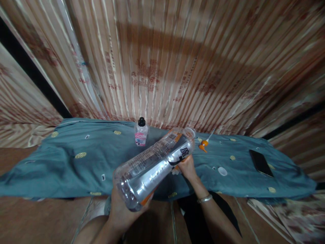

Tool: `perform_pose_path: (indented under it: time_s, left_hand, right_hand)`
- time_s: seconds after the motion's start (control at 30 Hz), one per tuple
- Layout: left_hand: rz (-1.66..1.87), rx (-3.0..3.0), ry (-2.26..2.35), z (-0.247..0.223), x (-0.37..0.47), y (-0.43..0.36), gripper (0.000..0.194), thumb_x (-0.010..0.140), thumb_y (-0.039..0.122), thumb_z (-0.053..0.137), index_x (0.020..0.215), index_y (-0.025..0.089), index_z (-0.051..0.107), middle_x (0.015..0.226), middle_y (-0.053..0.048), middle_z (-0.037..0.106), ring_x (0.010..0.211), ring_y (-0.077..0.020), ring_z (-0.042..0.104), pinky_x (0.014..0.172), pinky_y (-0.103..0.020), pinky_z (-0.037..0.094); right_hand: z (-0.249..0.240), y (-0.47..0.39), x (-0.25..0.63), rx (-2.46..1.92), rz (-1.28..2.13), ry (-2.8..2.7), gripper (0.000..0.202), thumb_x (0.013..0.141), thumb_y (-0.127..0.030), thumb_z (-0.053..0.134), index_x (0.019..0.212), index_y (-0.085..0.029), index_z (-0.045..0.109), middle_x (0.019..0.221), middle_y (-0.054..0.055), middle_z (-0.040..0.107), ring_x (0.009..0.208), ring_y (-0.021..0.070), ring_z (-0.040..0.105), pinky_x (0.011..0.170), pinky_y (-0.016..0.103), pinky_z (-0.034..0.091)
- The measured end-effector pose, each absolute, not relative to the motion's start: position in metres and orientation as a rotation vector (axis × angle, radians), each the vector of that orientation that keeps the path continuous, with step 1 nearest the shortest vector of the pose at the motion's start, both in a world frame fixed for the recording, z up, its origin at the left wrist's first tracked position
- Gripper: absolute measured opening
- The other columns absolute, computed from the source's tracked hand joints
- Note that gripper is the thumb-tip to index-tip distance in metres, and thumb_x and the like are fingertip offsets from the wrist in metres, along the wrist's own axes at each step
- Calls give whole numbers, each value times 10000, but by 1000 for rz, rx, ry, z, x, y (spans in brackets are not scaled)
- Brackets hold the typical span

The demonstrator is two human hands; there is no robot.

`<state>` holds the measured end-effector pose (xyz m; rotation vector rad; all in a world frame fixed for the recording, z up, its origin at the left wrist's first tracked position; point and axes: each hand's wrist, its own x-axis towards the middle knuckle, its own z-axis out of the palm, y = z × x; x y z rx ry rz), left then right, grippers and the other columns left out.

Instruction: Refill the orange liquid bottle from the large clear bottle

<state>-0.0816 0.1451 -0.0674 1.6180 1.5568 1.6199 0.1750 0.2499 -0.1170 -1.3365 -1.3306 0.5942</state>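
A large clear plastic bottle [154, 166] with a silver and orange label is tilted in front of me, its uncapped-looking neck pointing to the upper right. My left hand [127, 203] is closed around the base end from below. Near the neck, my right hand [187, 167] grips the bottle's underside; its fingers are partly hidden. Just right of the neck, an orange pump top [203, 145] with a pale tube lies on the teal cloth. Behind the large bottle stands a small clear bottle [141, 133] with a pink label and a black cap.
The teal patterned cloth [63, 169] covers a long narrow surface against a pleated beige curtain [162, 67]. A dark phone-like slab [260, 163] lies on the right side. Nearer the middle is a white oval [222, 171], perhaps part of the print. Tiled floor [38, 217] shows below.
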Motion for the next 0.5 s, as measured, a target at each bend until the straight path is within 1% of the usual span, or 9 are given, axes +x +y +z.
perform_pose_path:
  time_s: [0.13, 0.2, 0.3, 0.4, 0.5]
  left_hand:
    - [1685, 1802, 1550, -70, -83, 146, 489, 795, 513, 793, 1179, 298, 579, 1053, -42, 749, 968, -303, 805, 901, -455, 684]
    - [1697, 1824, 1558, -68, -82, 146, 482, 807, 502, 791, 1191, 294, 586, 1050, -43, 765, 945, -294, 812, 874, -431, 691]
    - [1719, 1825, 1545, -63, -78, 144, 508, 789, 466, 811, 1216, 293, 595, 1008, -27, 797, 859, -276, 817, 804, -407, 701]
    - [1691, 1665, 1569, -60, -72, 140, 428, 777, 422, 803, 1138, 298, 610, 939, -1, 803, 792, -263, 803, 748, -408, 701]
    - [1607, 1488, 1606, -59, -69, 137, 396, 734, 395, 814, 1075, 306, 633, 931, 5, 806, 832, -278, 798, 820, -466, 692]
  right_hand:
    - [-115, 249, 174, -1321, 614, -1300, 637, 703, -425, 853, 1245, -227, 584, 1180, 122, 813, 1061, 333, 794, 955, 462, 655]
    - [-115, 249, 175, -1314, 642, -1289, 676, 695, -417, 860, 1275, -224, 572, 1213, 129, 808, 1063, 331, 798, 969, 465, 651]
    - [-114, 249, 178, -1315, 681, -1293, 727, 694, -431, 871, 1315, -220, 559, 1235, 133, 804, 1076, 332, 798, 982, 474, 643]
    - [-114, 248, 180, -1334, 682, -1327, 736, 711, -474, 869, 1326, -210, 563, 1265, 139, 793, 1129, 337, 783, 1027, 489, 619]
    - [-112, 246, 182, -1382, 649, -1351, 674, 715, -509, 867, 1257, -215, 593, 1254, 139, 795, 1150, 351, 771, 1038, 505, 613]
